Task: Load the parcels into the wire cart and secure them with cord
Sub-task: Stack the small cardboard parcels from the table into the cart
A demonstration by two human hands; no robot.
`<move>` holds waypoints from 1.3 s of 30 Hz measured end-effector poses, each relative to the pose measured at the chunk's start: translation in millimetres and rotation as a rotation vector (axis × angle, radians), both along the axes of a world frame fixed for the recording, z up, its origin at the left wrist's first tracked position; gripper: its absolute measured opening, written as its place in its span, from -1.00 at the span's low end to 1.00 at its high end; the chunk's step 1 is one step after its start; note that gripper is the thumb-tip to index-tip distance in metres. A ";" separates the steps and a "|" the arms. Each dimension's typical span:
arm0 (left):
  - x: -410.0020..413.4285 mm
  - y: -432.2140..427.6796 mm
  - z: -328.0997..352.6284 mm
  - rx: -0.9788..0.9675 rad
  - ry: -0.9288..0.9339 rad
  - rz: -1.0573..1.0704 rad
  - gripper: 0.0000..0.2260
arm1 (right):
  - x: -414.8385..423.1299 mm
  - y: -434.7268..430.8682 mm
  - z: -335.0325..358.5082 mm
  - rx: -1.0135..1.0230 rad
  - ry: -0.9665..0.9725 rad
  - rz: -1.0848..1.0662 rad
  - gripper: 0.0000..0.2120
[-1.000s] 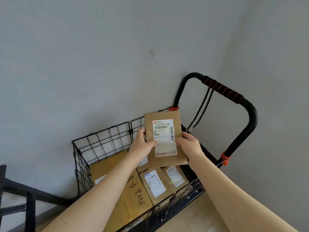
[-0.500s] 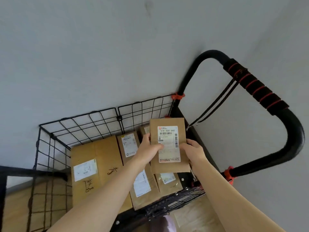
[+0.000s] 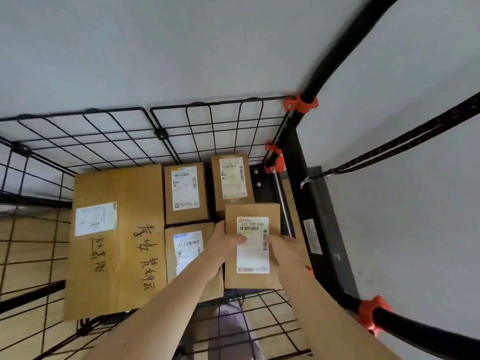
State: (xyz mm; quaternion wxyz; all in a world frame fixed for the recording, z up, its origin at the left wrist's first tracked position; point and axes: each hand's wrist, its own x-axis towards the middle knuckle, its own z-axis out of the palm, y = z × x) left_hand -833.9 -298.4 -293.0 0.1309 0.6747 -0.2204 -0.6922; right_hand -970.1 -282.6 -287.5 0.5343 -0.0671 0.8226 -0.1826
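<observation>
Two hands, left [image 3: 223, 245] and right [image 3: 285, 249], are being clamped on a brown cardboard parcel's [image 3: 253, 255] sides. It is being kept level, likely to fit the black wire cart's [image 3: 161, 133] gap.

Boxes: 5 total, all brown cardboard. 1 big box [image 3: 117, 255] w/ handwriting. 3 small boxes [image 3: 185, 193] lying flat: 2 at back, 1 in front. 1 held box [image 3: 253, 245]. White labels [image 3: 95, 219]: 5, 1 per box, 4 w/ readable barcodes; big box's is too blurry to tell. Hands: 2, left hand [image 3: 222, 245] & right hand [image 3: 287, 249]. Wire cart [image 3: 223, 102]: 1. Handle [image 3: 420, 333]: 1. Cord [image 3: 394, 146]: 1, doubled strand, w/ 1 hook [image 3: 305, 181]. Orange clips [image 3: 300, 103]: 3 clear, maybe more, can't tell.
</observation>
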 end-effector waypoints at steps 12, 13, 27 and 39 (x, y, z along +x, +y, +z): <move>-9.3 -2.2 -28.2 0.020 -0.183 -0.174 -0.59 | -15.9 1.8 -52.0 0.061 0.144 0.134 -0.73; -9.0 -3.0 -26.4 0.010 -0.201 -0.218 -0.71 | -17.6 2.2 -50.8 0.060 0.164 0.183 -0.71; 3.2 -2.8 -36.1 0.163 -0.260 -0.336 -0.44 | -16.3 -9.0 -70.1 0.178 0.006 0.728 -0.64; 8.4 -5.2 -34.7 0.159 -0.157 -0.296 -0.38 | -15.4 -11.6 -71.8 0.143 -0.149 0.765 -0.55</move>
